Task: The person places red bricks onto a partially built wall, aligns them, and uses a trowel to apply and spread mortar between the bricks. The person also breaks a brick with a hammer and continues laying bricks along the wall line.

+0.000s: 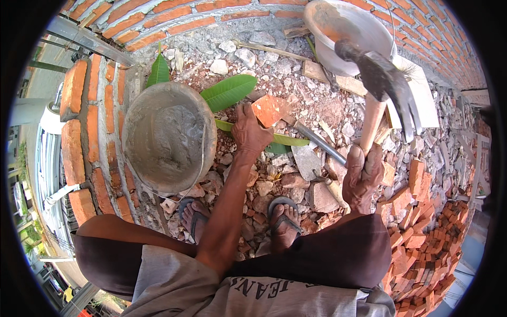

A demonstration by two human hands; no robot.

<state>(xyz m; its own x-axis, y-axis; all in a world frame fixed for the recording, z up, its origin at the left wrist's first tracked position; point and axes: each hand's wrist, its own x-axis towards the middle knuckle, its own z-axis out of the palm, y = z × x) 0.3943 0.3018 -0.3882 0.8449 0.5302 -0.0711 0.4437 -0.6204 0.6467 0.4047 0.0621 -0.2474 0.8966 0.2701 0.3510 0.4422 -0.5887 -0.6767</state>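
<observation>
My left hand is closed around a broken piece of orange brick, held low over the rubble. In my right hand is a claw hammer, gripped by its wooden handle. The dark hammer head is raised, with its claw pointing to the right. A grey metal rod lies between the hands, one end near the brick piece and the other by my right hand. Below the rod rests a trowel, its wooden handle toward my right hand. Left of my left hand stands a bucket of wet grey mortar.
A low unfinished brick wall runs along the left, and a taller brick wall curves across the back. At the back right sits a whitish basin beside wood scraps. Green leaves lie on rubble. Bricks are heaped at lower right.
</observation>
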